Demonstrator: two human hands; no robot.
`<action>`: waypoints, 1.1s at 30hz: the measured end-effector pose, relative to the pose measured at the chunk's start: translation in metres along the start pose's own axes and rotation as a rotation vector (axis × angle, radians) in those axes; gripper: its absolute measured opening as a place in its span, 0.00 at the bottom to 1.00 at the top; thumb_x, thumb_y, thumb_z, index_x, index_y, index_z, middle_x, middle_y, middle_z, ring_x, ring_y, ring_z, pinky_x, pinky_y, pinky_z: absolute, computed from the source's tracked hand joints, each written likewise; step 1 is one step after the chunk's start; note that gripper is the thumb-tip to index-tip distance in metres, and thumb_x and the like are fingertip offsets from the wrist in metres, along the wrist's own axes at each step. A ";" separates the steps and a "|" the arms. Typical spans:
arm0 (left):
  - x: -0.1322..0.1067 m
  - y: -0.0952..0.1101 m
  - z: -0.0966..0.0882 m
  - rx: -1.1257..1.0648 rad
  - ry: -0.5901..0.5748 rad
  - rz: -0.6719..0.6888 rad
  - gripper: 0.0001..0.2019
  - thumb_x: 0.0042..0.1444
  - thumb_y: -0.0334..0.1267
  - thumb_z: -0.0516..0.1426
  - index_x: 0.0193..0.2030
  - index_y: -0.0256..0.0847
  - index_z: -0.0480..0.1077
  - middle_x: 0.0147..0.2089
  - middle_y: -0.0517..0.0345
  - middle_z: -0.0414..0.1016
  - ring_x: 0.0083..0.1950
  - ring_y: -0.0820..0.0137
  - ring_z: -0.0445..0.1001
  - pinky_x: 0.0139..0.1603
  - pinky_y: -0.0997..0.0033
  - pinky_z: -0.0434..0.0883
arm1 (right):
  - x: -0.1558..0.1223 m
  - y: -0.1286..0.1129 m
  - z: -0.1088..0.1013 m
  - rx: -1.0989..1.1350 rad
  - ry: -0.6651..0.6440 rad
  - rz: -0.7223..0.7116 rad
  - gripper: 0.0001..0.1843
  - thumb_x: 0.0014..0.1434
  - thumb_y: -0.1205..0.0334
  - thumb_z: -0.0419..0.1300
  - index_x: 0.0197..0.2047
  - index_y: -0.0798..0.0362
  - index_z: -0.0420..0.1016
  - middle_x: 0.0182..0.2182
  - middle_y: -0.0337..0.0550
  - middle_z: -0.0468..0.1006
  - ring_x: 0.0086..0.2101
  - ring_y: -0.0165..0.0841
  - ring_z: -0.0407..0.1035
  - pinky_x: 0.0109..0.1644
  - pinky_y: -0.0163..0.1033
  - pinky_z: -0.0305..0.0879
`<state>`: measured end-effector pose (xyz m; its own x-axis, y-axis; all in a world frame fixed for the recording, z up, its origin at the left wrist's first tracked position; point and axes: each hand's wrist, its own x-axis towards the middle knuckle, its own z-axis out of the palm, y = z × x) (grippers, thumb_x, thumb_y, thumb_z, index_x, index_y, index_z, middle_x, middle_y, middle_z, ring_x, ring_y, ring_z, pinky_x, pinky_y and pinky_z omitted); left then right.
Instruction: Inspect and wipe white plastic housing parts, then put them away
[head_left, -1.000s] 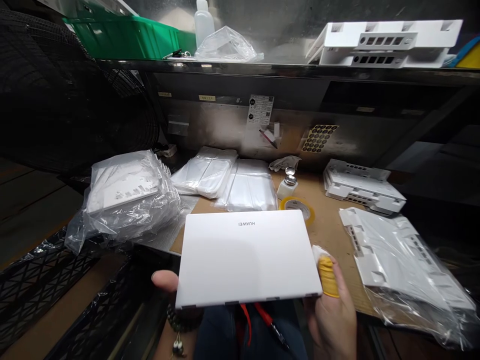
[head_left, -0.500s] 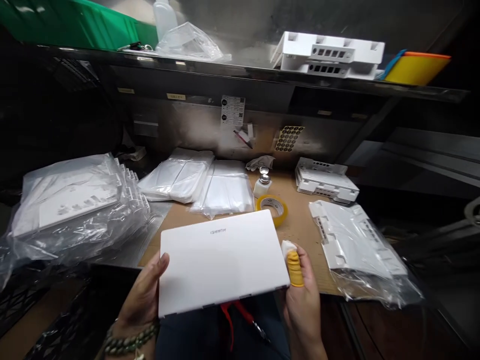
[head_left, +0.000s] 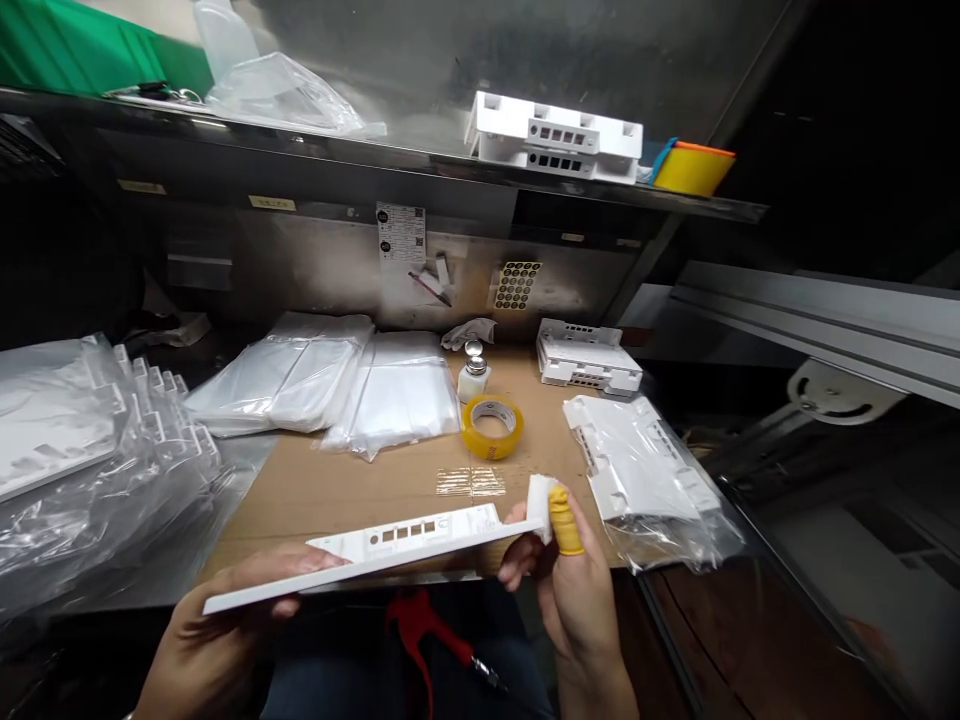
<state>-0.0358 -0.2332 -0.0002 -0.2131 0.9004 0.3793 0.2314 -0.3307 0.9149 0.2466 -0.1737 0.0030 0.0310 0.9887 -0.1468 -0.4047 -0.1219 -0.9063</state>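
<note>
A white plastic device cover (head_left: 390, 560) is held nearly edge-on above the front of the table, with a row of port cut-outs along its far wall. My left hand (head_left: 225, 610) grips its left end, thumb and fingers on opposite faces. At the other end, my right hand (head_left: 574, 570) is closed on a folded white cloth (head_left: 539, 505), which touches the cover's right edge. A yellow finger cot (head_left: 565, 522) covers one digit of that hand. Below, a red air blow gun (head_left: 427, 630) hangs or lies near my lap.
A yellow tape roll (head_left: 492, 427) and pump bottle (head_left: 474, 375) stand mid-table. Clear bags (head_left: 300, 370) lie behind left; bagged covers (head_left: 67, 430) are piled at far left. More white covers (head_left: 589, 357) and a bagged one (head_left: 637, 460) sit right. A shelf (head_left: 420, 160) crosses above.
The cover has tilted from its broad, lettered face to nearly edge-on, showing its ports. The white cloth now touches its right edge. The camera view has swung right.
</note>
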 end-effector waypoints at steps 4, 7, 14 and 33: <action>0.005 -0.001 0.001 -0.004 -0.021 0.061 0.08 0.60 0.48 0.65 0.36 0.50 0.84 0.33 0.52 0.86 0.37 0.57 0.86 0.40 0.62 0.84 | 0.002 0.003 -0.001 0.092 0.043 0.055 0.25 0.59 0.37 0.65 0.44 0.49 0.71 0.27 0.38 0.80 0.24 0.36 0.77 0.24 0.39 0.72; 0.004 -0.001 0.002 0.004 -0.032 0.073 0.08 0.60 0.48 0.65 0.36 0.50 0.84 0.34 0.52 0.86 0.38 0.57 0.86 0.42 0.62 0.84 | 0.002 0.002 0.000 0.113 0.049 0.077 0.27 0.58 0.35 0.65 0.46 0.49 0.71 0.28 0.39 0.81 0.26 0.39 0.78 0.26 0.42 0.74; 0.002 0.002 0.000 0.135 -0.167 0.065 0.05 0.56 0.43 0.68 0.40 0.53 0.84 0.41 0.56 0.87 0.42 0.59 0.86 0.43 0.71 0.82 | 0.005 0.006 0.007 0.055 0.013 -0.013 0.21 0.64 0.40 0.61 0.50 0.46 0.66 0.30 0.37 0.81 0.25 0.35 0.77 0.27 0.39 0.74; -0.019 -0.012 0.028 0.318 0.487 0.153 0.09 0.55 0.33 0.68 0.42 0.49 0.83 0.41 0.64 0.86 0.39 0.67 0.84 0.49 0.74 0.78 | 0.242 -0.060 0.097 -1.611 -0.153 -0.419 0.12 0.68 0.56 0.63 0.50 0.54 0.77 0.51 0.47 0.78 0.50 0.39 0.75 0.56 0.51 0.73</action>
<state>-0.0086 -0.2384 -0.0225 -0.5479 0.5914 0.5917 0.5505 -0.2777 0.7873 0.1903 0.0814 0.0605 -0.2362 0.9610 0.1439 0.9009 0.2721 -0.3381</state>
